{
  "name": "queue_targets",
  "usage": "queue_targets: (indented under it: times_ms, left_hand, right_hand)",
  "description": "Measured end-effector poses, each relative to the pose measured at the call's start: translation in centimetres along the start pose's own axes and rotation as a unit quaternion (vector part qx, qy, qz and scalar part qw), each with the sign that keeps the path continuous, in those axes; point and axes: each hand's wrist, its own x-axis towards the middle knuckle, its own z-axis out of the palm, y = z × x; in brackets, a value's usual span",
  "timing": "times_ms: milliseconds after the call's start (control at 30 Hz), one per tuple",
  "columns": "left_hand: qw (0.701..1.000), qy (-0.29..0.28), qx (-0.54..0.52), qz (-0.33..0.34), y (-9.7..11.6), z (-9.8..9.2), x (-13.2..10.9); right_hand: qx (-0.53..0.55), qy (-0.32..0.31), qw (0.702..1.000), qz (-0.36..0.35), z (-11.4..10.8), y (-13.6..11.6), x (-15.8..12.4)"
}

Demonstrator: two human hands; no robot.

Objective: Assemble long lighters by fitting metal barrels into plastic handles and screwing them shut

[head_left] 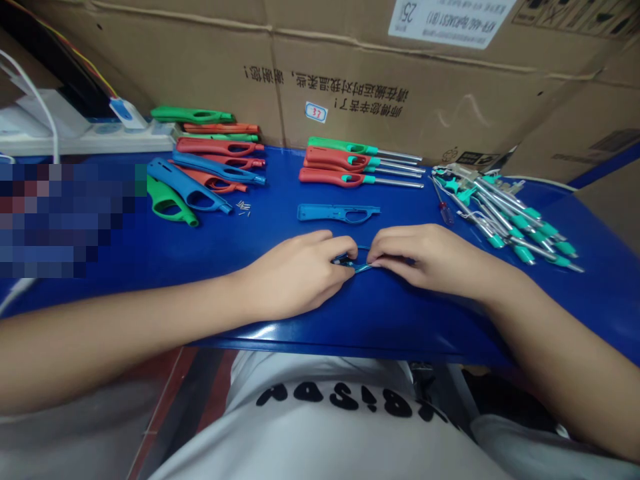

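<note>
Blue casing (362, 269), one, in two hands (305, 272) (425, 257); one screwdriver (447, 213).

Moderate, cool light from above leaves pale glare near the front edge of the counter (270, 331); the floor (215, 393) is dim. Shadow darkens the blue piece (362, 269) between the fingers (349, 247). Edges stretch, label (450, 23) print looks soft, coarse pixelation masks the left side

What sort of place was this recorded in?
Probably a small assembly workstation: loose coloured plastic shells, a pile of metal tubes with teal fittings and a small screwdriver lie on a blue tabletop.
</note>
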Motion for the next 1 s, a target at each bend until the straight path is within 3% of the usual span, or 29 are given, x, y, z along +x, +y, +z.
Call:
queue_targets:
  times_ms: [267, 833, 1000]
  left_hand:
    - [0.998, -0.009, 0.024, -0.05, 1.2, 0.1, -0.1]
    - [0.995, -0.005, 0.096, -0.019, 1.2, 0.3, -0.1]
    - [0.995, 0.0, 0.098, -0.019, 1.2, 0.3, -0.2]
  right_hand:
    - [0.006, 0.003, 1.0, -0.007, -0.6, 0.0, -0.4]
    - [-0.043, -0.004, 0.999, 0.001, -0.8, -0.1, -0.7]
    - [-0.001, 0.013, 1.0, -0.005, -0.8, 0.0, -0.7]
